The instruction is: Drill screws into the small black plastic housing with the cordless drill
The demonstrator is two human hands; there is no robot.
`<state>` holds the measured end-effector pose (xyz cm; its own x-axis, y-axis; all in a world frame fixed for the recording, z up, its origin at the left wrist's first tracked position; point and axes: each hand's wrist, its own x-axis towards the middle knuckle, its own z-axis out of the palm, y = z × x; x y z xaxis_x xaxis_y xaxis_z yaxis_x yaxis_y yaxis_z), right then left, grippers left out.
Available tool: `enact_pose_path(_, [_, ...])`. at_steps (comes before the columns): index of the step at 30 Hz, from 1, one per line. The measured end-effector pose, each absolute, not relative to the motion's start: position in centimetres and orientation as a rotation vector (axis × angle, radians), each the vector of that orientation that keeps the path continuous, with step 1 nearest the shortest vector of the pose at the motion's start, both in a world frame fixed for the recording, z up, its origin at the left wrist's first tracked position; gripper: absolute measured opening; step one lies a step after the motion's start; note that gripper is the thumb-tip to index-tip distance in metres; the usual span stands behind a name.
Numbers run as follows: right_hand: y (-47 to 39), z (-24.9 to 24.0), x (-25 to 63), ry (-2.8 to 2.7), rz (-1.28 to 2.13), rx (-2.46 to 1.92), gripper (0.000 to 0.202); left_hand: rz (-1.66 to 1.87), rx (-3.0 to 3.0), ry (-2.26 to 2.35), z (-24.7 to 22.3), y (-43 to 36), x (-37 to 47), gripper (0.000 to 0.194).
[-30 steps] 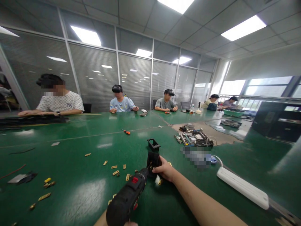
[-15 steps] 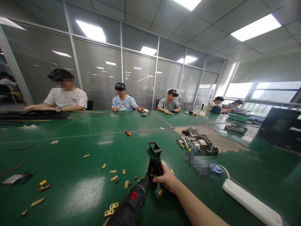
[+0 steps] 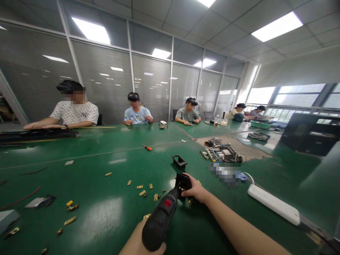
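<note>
My right hand (image 3: 197, 190) grips a black plastic housing (image 3: 182, 180), with small brass-coloured parts visible inside it. A black power drill (image 3: 160, 220) with a red button is in my left hand (image 3: 158, 250), which is mostly hidden beneath the tool. The drill's front end points into the housing; its tip is hard to make out. Several brass plates (image 3: 156, 197) with holes and a few small screws (image 3: 163, 191) lie to the left of the drill. Beyond my right hand stands a second black housing (image 3: 179, 162), open like a frame.
An orange screwdriver (image 3: 148, 147) lies farther off on the green table (image 3: 90, 184). To the right are a circuit board (image 3: 225, 153) and a white power strip (image 3: 273, 204). Several people sit across the table. Black strips (image 3: 39, 134) are stacked at the far left.
The view has turned a little, shifting the near table items. The drill's rear and my left forearm now show more. Across the table, the middle person's hand has left the white object.
</note>
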<state>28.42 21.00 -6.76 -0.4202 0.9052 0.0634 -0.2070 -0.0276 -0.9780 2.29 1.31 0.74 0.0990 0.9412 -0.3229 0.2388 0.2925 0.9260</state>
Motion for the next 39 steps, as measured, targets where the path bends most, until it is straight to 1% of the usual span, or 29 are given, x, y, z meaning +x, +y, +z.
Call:
enact_pose_path(1, [20.8,-6.5,28.4,-1.357,1.578,-0.816,0.104,0.748,1.187,1.403,0.8,1.4,2.3,0.030])
enact_pose_path(3, [20.4,-6.1,28.2,-1.333,1.550,-0.834,0.102,0.783,1.209,1.357,0.9,1.7,2.3,0.023])
enact_pose_path(6, [19.9,-5.6,27.6,-1.295,1.519,-0.826,0.092,0.814,1.226,1.287,1.3,1.8,2.0,0.019])
enact_pose_path(8, [19.8,-5.5,27.0,-1.272,1.508,-0.845,0.085,0.827,1.220,1.248,1.7,1.8,1.7,0.023])
enact_pose_path(12, [20.2,-5.8,25.9,-1.240,1.386,-0.946,0.084,0.859,1.190,1.184,2.2,1.9,0.7,0.032])
enact_pose_path(14, [20.4,-6.0,25.6,-1.228,1.350,-0.962,0.082,0.859,1.176,1.168,2.4,2.0,0.3,0.031])
enact_pose_path(18, [20.3,-5.9,25.3,-1.208,1.329,-0.980,0.070,0.847,1.157,1.174,2.6,2.1,-0.2,0.030])
enact_pose_path(23, [19.9,-6.1,25.3,-1.191,1.368,-0.957,0.074,0.841,1.168,1.196,3.1,1.4,0.1,0.033])
enact_pose_path(29, [19.8,-6.7,25.7,-1.300,1.349,-0.951,0.070,0.791,1.213,1.243,2.6,0.9,0.3,0.037])
enact_pose_path(35, [19.8,-6.6,25.8,-1.294,1.437,-0.931,0.074,0.773,1.272,1.304,1.7,-0.2,0.4,0.049])
enact_pose_path(37, [19.7,-6.3,25.5,-1.283,1.413,-0.967,0.074,0.762,1.292,1.318,1.7,-0.6,0.4,0.050])
enact_pose_path(39, [19.6,-6.0,25.2,-1.280,1.389,-1.001,0.073,0.751,1.304,1.335,1.7,-0.9,0.4,0.047])
